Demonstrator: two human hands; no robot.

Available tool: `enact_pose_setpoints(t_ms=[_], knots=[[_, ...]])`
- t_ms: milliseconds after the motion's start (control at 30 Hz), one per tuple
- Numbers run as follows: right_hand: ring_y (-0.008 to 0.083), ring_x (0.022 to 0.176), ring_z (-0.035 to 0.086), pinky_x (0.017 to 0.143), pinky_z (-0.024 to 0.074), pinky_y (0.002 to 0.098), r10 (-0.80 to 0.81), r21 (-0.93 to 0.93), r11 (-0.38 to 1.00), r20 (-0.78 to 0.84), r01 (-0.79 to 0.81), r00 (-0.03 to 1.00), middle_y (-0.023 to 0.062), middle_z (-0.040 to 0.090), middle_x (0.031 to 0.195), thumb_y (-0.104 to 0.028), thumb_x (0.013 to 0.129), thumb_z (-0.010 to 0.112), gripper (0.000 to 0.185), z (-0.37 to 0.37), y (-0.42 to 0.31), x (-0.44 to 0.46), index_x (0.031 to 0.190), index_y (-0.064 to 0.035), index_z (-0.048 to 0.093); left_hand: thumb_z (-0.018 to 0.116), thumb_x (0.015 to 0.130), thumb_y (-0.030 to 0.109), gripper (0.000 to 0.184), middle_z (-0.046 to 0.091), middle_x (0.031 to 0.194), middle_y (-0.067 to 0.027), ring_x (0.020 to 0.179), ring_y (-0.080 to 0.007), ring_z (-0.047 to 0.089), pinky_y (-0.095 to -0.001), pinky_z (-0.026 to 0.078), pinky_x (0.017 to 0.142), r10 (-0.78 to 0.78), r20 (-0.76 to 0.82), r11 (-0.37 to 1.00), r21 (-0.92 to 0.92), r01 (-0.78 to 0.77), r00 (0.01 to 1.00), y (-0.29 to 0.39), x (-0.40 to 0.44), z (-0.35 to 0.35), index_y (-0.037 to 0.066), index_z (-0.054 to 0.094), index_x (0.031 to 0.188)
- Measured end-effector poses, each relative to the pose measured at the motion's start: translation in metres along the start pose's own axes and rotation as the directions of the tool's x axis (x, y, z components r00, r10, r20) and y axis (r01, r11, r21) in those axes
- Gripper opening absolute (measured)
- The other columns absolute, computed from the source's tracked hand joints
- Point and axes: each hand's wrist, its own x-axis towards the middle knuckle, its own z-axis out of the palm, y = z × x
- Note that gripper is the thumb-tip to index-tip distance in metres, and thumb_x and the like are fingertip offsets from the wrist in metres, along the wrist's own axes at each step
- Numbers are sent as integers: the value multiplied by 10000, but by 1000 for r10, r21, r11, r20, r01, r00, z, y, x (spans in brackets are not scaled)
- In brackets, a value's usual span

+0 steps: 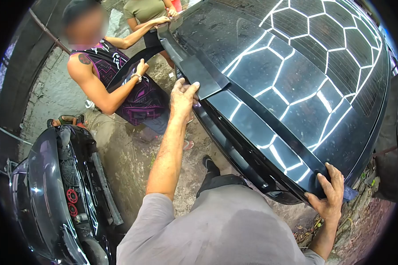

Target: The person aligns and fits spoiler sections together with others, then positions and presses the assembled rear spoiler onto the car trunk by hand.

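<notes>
The black spoiler spans the rear of the car; the right hand grasps its right end, the left hand touches the other, though I can't judge its half-hidden grip.

A car repair workshop with a rough floor
At left, a black car has its front stripped, baring a fan and two red discs; at right, a glossy dark car mirrors white hexagonal lights; stained concrete lies between.
</notes>
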Motion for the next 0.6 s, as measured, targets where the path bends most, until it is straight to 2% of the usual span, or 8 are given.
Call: enact_pose_setpoints(t_ms=[33,67,167,200,300,333,433,600], knots=[[444,1171,562,938,434,531,-1,-1,1000,9,1,1000,286,552,1355,-309,586,883,689,1,0,0,1169,-19,655,784,839,99,862,592,862,-9,721,-88,557,-281,478,653,-73,57,984,-160,82,996,1,-1,-3,-67,285,1522],[444,1171,562,937,434,531,-1,-3,1000,18,1,1000,286,553,1354,-314,593,881,684,1,-1,0,1166,-16,655,743,836,29,926,620,987,-60,849,-136,617,-322,519,739,-103,59,970,-213,114,993,-8,7,-11,-57,175,1562],[450,1206,550,993,421,533,46,-15,999,47,-45,998,279,559,1365,-350,647,863,682,-6,-1,-5,1199,-10,649,696,838,-12,903,611,1171,-110,1066,-197,625,-385,533,871,-101,46,857,-504,110,994,9,-5,-5,-43,167,1569],[454,1223,544,1020,415,534,68,-19,998,57,-67,996,276,561,1372,-365,671,856,685,-9,0,-8,1217,-9,646,641,845,-51,799,560,1317,-150,1234,-260,569,-440,501,997,-186,24,832,-528,171,982,19,-12,-5,-32,248,1540],[454,1230,538,1045,406,533,109,-46,993,7,-108,994,278,559,1378,-364,689,846,674,-13,11,-21,1221,-4,643,604,849,-73,603,580,1281,-142,1197,-277,589,-469,497,1023,-58,83,775,-625,98,995,2,-2,-14,-29,415,1420],[463,1228,540,1027,404,552,118,-2,993,-19,-118,993,305,546,1383,-360,673,851,663,-11,15,-23,1189,7,655,582,855,-83,423,601,1232,-129,1143,-288,613,-484,489,1048,-49,97,757,-646,101,994,-3,0,-16,-13,524,1268],[462,1217,543,1016,415,546,73,70,995,-46,-70,996,302,551,1374,-365,688,850,661,-6,16,-17,1196,8,651,571,868,-75,378,618,1204,-108,1108,-284,630,-488,491,1050,-98,115,718,-680,150,988,-8,2,-17,-14,547,1240],[447,1189,554,972,439,533,-32,87,996,-15,33,999,275,564,1362,-380,667,863,672,3,14,4,1204,-33,656,540,925,-32,380,621,1238,-118,1143,-295,630,-517,496,1026,-78,202,675,-710,201,976,10,-11,-12,13,521,1302]])
